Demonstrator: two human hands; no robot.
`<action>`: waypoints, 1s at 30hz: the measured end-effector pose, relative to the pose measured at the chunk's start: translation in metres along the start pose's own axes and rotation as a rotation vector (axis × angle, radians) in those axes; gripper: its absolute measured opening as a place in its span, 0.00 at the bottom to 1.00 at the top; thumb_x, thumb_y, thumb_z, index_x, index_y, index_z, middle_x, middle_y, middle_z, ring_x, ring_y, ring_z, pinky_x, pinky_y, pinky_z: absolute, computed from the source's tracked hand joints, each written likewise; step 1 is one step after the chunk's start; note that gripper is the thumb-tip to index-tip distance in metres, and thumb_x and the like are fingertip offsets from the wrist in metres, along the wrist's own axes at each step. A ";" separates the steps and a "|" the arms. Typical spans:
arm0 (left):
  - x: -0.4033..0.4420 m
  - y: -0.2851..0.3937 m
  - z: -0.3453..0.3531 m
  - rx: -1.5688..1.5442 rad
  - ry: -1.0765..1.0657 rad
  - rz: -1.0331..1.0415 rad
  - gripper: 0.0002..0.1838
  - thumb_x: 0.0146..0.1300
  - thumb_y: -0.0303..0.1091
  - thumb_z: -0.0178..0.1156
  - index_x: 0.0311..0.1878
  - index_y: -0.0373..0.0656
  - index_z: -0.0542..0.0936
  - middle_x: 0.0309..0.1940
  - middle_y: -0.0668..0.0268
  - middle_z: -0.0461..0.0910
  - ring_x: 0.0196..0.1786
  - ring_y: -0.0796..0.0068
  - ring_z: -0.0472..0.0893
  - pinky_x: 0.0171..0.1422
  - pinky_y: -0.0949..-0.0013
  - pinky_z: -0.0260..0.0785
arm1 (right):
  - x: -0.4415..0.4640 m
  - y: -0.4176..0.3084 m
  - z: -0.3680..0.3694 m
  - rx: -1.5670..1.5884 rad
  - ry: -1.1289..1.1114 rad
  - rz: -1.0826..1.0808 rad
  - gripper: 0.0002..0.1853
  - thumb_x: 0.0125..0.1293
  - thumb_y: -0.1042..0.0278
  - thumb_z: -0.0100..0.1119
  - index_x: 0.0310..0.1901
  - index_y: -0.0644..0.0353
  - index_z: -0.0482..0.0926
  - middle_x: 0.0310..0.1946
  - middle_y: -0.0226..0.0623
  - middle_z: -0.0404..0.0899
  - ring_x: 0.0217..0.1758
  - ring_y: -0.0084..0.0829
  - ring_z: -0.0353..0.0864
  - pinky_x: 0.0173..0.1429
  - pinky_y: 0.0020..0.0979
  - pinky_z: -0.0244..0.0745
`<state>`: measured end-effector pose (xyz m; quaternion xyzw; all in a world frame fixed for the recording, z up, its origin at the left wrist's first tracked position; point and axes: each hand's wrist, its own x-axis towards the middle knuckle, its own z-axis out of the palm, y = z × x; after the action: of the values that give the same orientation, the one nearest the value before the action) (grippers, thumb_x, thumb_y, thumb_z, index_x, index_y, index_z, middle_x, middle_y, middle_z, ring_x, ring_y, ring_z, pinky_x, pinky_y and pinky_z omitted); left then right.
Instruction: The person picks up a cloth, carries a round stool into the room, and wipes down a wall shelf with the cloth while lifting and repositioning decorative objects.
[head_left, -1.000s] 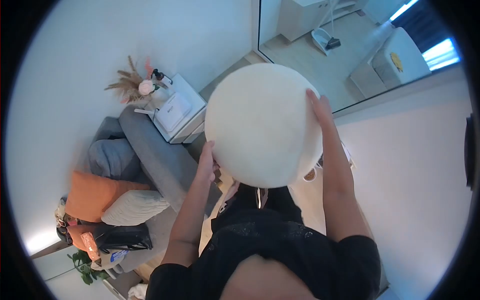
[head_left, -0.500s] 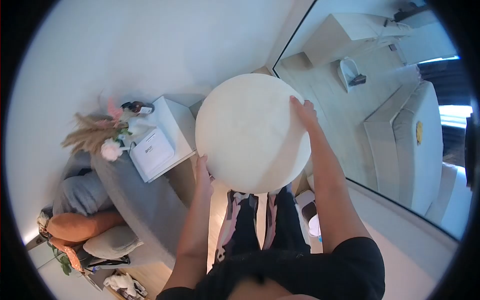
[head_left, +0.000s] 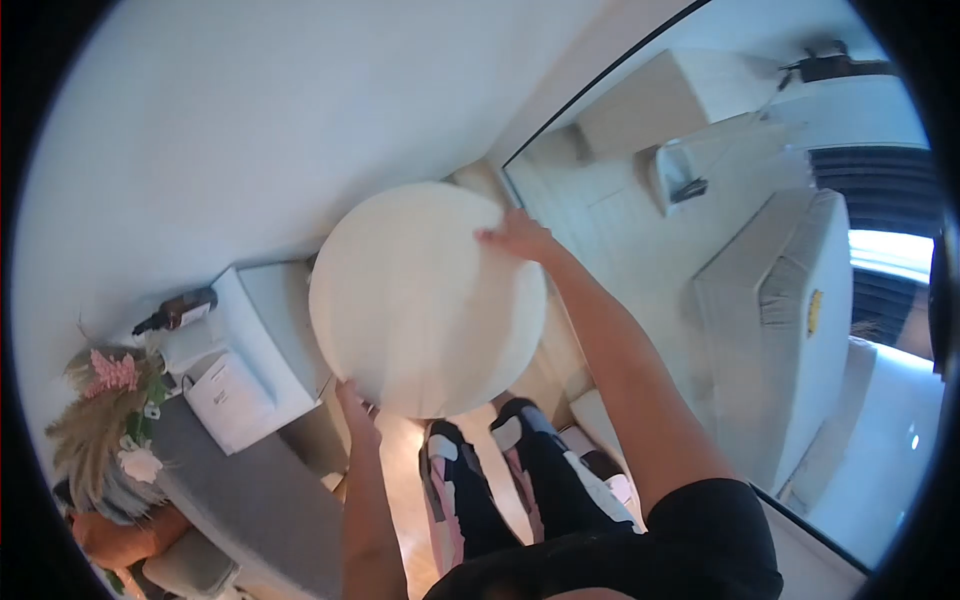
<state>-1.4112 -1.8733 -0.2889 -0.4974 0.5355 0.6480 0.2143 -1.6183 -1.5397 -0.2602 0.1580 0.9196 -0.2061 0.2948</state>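
Observation:
A large round cream-white piece (head_left: pixel 420 320), perhaps a small table or a pouf, fills the middle of the view above the floor. Its underside and any legs are hidden. My left hand (head_left: pixel 357 408) grips its near-left edge, thumb on top and the other fingers out of sight beneath. At the far-right edge my right hand (head_left: pixel 518 238) is also closed on it, with the thumb lying over the top surface.
Left, a white cabinet (head_left: pixel 268 325) carries a white box (head_left: pixel 230 400), a brown bottle (head_left: pixel 178 308) and flowers. A grey sofa (head_left: pixel 250 500) borders it. A black-framed mirror (head_left: pixel 620 230) stands right, reflecting a bed and cabinet. Ahead is a white wall (head_left: pixel 300 120).
The round piece has shifted left and slightly down in view with both hands still on it. The camera view has turned, and the feet have moved further into sight.

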 end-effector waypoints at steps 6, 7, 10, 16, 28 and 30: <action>0.014 -0.008 0.015 0.088 0.264 0.183 0.41 0.54 0.50 0.55 0.68 0.44 0.50 0.64 0.58 0.52 0.61 0.58 0.61 0.59 0.57 0.61 | -0.089 -0.071 -0.208 -0.800 0.997 -0.458 0.24 0.53 0.48 0.57 0.48 0.54 0.74 0.49 0.33 0.71 0.54 0.40 0.68 0.57 0.42 0.61; 0.005 -0.003 0.018 0.084 0.260 0.186 0.41 0.54 0.50 0.55 0.68 0.44 0.50 0.64 0.58 0.52 0.61 0.58 0.61 0.59 0.57 0.61 | -0.110 -0.085 -0.251 -0.886 1.147 -0.491 0.22 0.52 0.50 0.58 0.46 0.54 0.75 0.47 0.32 0.71 0.52 0.37 0.68 0.55 0.40 0.62; -0.022 0.021 0.042 0.687 0.520 0.315 0.40 0.54 0.42 0.58 0.65 0.36 0.53 0.62 0.53 0.51 0.62 0.57 0.60 0.61 0.57 0.60 | -0.135 -0.106 -0.344 -1.064 1.321 -0.491 0.17 0.53 0.55 0.58 0.42 0.53 0.75 0.44 0.26 0.71 0.49 0.29 0.68 0.52 0.34 0.62; -0.069 0.051 0.058 0.604 0.145 0.624 0.36 0.53 0.39 0.59 0.62 0.35 0.58 0.61 0.49 0.51 0.63 0.54 0.57 0.64 0.57 0.56 | -0.129 -0.098 -0.406 -1.380 1.265 -0.330 0.21 0.55 0.54 0.56 0.52 0.47 0.71 0.46 0.22 0.70 0.50 0.27 0.68 0.52 0.34 0.62; -0.099 0.045 0.028 0.577 0.226 0.554 0.27 0.54 0.40 0.59 0.56 0.36 0.69 0.57 0.50 0.58 0.57 0.59 0.64 0.60 0.61 0.58 | -0.152 -0.075 -0.391 -1.222 1.160 -0.408 0.16 0.54 0.60 0.54 0.44 0.53 0.74 0.45 0.30 0.71 0.55 0.30 0.64 0.62 0.37 0.54; -0.104 0.053 0.035 0.517 0.155 0.482 0.26 0.53 0.39 0.59 0.54 0.36 0.70 0.58 0.48 0.58 0.63 0.54 0.58 0.66 0.58 0.50 | -0.163 -0.061 -0.386 -1.155 1.365 -0.540 0.16 0.53 0.59 0.54 0.43 0.54 0.74 0.43 0.30 0.71 0.54 0.31 0.65 0.59 0.37 0.56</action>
<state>-1.4253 -1.8328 -0.1751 -0.3341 0.7981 0.4834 0.1327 -1.7010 -1.4376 0.1418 -0.1451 0.8593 0.3589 -0.3343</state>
